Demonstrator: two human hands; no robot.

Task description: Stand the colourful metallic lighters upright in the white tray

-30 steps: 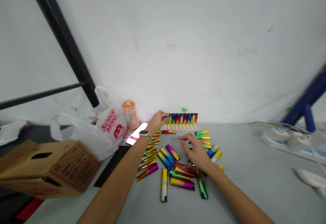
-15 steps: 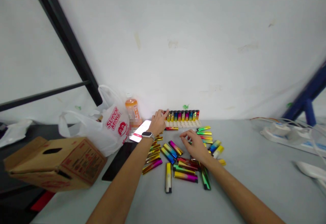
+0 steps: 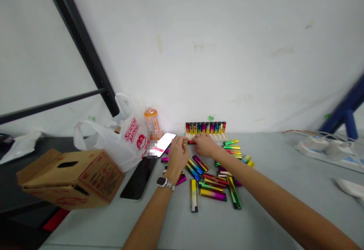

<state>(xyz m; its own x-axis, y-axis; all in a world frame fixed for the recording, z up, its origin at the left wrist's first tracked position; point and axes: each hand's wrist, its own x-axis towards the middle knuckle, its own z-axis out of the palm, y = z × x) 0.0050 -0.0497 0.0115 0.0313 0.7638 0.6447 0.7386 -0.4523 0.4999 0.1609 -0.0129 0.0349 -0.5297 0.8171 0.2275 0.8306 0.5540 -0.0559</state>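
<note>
Shiny metallic-coloured lighters [image 3: 207, 128] stand upright in a row in a white rack with holes [image 3: 220, 137] against the wall. Just in front of the rack, a red and yellow lighter [image 3: 191, 142] lies crosswise between my two hands. My right hand [image 3: 205, 145] has its fingers bent down and closed at that lighter's right end. Curled fingers of my left hand [image 3: 179, 153], with a watch [image 3: 162, 181] on its wrist, close at the left end; the fingertips are partly hidden. More lighters, such as a yellow and white one [image 3: 193, 196], lie loose below both hands.
Left of the hands are a lit phone [image 3: 166, 143], a dark tablet [image 3: 139, 180], an orange drink bottle [image 3: 152, 118], a white plastic bag [image 3: 110, 143] and a cardboard box [image 3: 71, 180]. A power strip with cables [image 3: 327, 151] lies at the right.
My left hand has drawn back from the left end of the standing row towards me. My right hand has moved forward and left to the lighter before the rack. The view has shifted slightly.
</note>
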